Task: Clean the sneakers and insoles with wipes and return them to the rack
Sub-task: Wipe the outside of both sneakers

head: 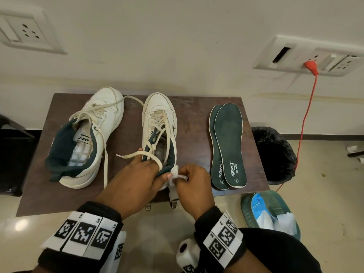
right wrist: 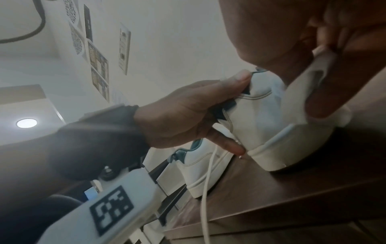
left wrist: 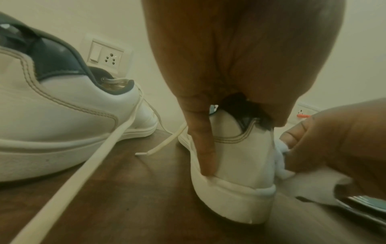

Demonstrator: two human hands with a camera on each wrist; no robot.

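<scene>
Two white sneakers with dark green collars stand on a brown table (head: 197, 119). My left hand (head: 141, 174) grips the heel collar of the right sneaker (head: 160, 119), thumb on the outer side; one of its fingers (left wrist: 205, 145) runs down the heel (left wrist: 236, 158). My right hand (head: 192, 180) pinches a white wipe (head: 176, 175) against the back of that heel (right wrist: 277, 118). The wipe (right wrist: 309, 85) is bunched between my right fingers. The left sneaker (head: 92, 134) lies apart, laces loose. Two dark green insoles (head: 228, 146) lie stacked at the table's right.
A black-lined bin (head: 275, 154) stands right of the table. A green basket (head: 273, 211) with a blue wipe pack sits on the floor at the lower right. An orange cord (head: 307, 115) hangs from a wall socket. A loose lace (left wrist: 69, 178) trails across the table.
</scene>
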